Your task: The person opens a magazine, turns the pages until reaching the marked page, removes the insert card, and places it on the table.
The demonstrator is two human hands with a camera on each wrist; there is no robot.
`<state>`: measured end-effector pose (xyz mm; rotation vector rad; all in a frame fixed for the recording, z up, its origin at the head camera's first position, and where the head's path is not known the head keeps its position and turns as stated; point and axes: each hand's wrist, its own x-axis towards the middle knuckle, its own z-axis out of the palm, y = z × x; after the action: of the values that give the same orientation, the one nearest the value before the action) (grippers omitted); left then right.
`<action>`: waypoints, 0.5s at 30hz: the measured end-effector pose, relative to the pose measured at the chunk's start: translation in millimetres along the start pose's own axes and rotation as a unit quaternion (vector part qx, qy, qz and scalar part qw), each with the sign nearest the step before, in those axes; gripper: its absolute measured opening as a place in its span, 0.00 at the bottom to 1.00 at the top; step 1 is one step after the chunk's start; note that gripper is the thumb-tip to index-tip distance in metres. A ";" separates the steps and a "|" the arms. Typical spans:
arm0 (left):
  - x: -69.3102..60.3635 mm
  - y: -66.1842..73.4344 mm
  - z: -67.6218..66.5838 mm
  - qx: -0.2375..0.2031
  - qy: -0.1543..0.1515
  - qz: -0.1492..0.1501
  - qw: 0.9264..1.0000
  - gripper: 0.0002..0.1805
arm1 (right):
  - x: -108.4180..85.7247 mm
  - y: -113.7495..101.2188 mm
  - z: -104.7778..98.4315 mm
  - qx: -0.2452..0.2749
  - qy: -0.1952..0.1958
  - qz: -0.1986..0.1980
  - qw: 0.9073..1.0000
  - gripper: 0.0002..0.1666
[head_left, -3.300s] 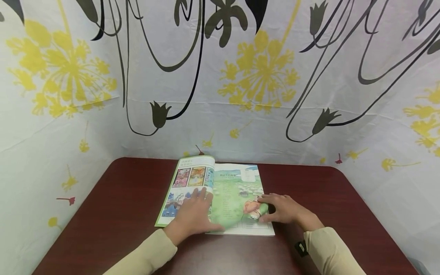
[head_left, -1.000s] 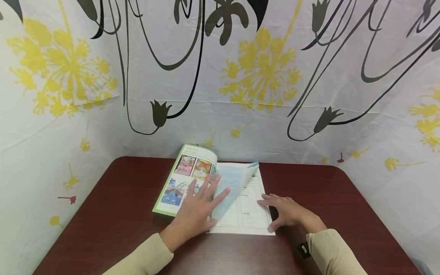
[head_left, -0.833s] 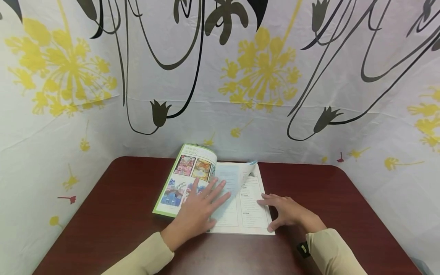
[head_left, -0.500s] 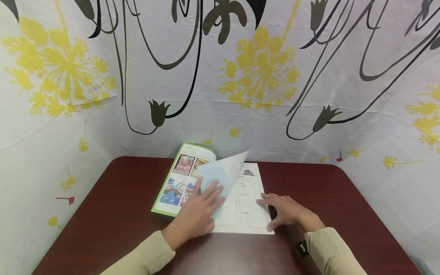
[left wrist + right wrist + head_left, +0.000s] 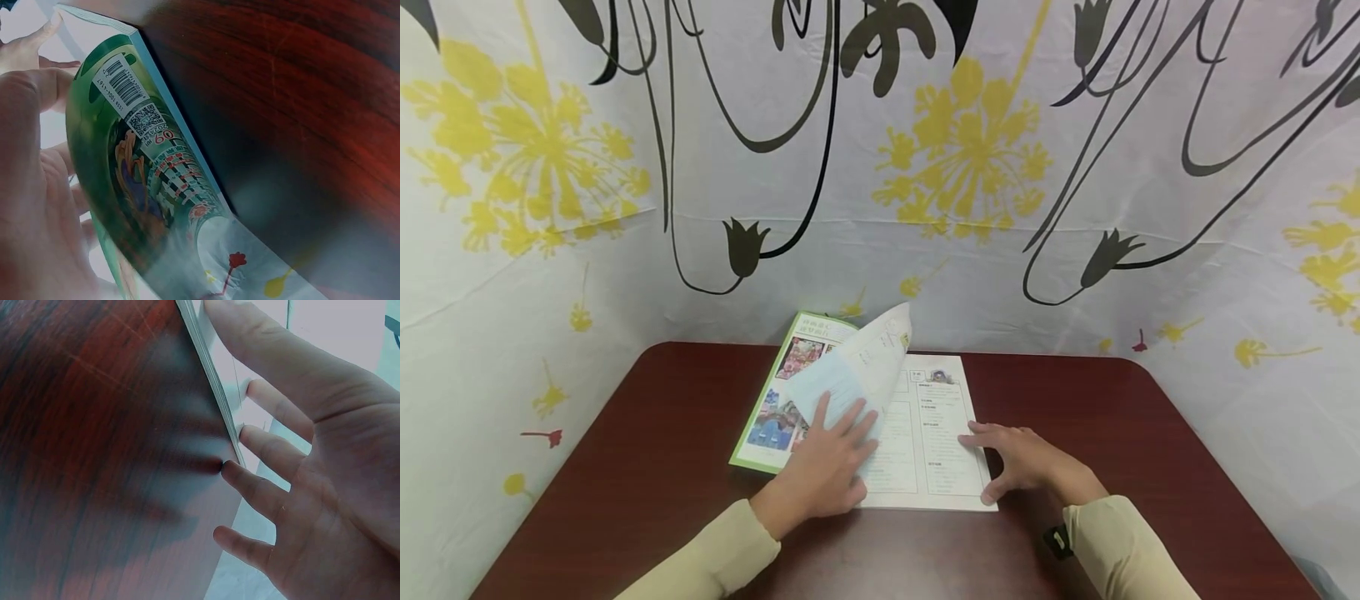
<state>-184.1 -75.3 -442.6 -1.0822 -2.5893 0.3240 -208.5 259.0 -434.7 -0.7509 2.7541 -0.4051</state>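
Note:
A magazine (image 5: 943,479) with a green-edged cover lies spread on the table. One of its leaves (image 5: 880,350) stands raised and curls over toward the left side. My left hand (image 5: 822,477), fingers spread, lies on the lower part of that leaf near the spine. In the left wrist view the bent cover (image 5: 140,181), with a barcode, shows beside the left hand (image 5: 31,194). At the right edge of the printed page rests my right hand (image 5: 1030,462), its thumb and fingers apart. The right wrist view has its fingertips along the stacked page edges (image 5: 212,369).
The dark red wooden table (image 5: 655,450) has rounded far corners. Behind it and at both sides hangs a pale cloth (image 5: 820,183) printed with flowers. A small black device (image 5: 1058,542) sits at the right sleeve's cuff.
A green illustrated leaf was turned up from the right page, exposing a text page; it has risen and swung left. The left hand slid slightly left with it. Lately the right hand stays put.

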 end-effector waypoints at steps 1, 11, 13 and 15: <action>-0.2 0.1 -0.4 -0.001 -0.007 -0.006 1.000 0.27 | 0.1 -0.1 -0.1 0.000 0.000 0.000 1.000 0.54; -1.3 -1.8 -2.3 -0.042 -0.013 -0.058 0.997 0.31 | 1.0 0.4 -0.5 -0.002 0.000 -0.001 1.000 0.55; -2.4 -2.1 -2.2 -0.066 -0.014 -0.064 0.996 0.29 | 1.0 0.6 -0.1 -0.002 -0.001 0.001 1.000 0.55; -3.5 -2.2 -1.7 -0.087 -0.019 -0.069 0.994 0.28 | 1.1 0.8 0.4 -0.002 -0.001 0.003 1.000 0.55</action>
<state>-182.6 -79.2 -441.0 -0.9535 -2.7501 0.0877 -209.7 259.0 -435.5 -0.7428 2.7547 -0.3971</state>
